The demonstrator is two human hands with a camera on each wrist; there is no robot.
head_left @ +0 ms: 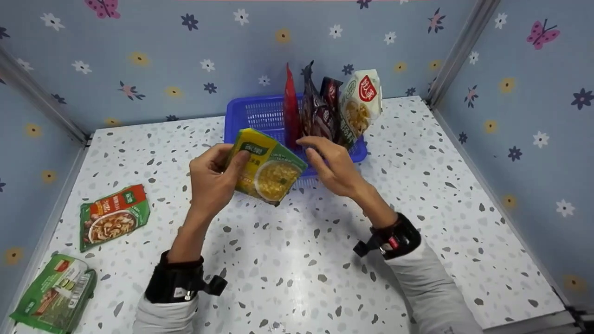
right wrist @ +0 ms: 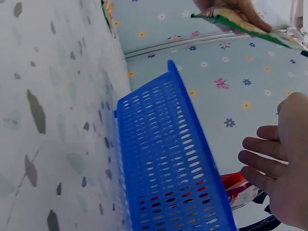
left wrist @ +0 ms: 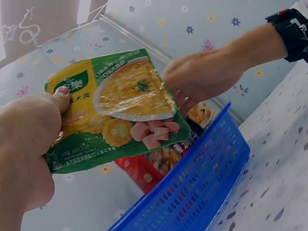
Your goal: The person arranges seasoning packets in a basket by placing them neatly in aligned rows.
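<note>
My left hand pinches a yellow and green soup packet by its left edge, thumb on the front, in front of the blue basket. A bowl of corn soup is printed on it. In the left wrist view the soup packet faces the camera. My right hand is just right of that packet, over the basket's front edge, and holds nothing; its fingers are extended in the right wrist view. Inside the basket stand a red packet, dark packets and a white packet.
A red and green packet lies on the speckled table at the left. Nearer the front left corner lies a green packet. Flower-patterned walls enclose the table at the back and sides.
</note>
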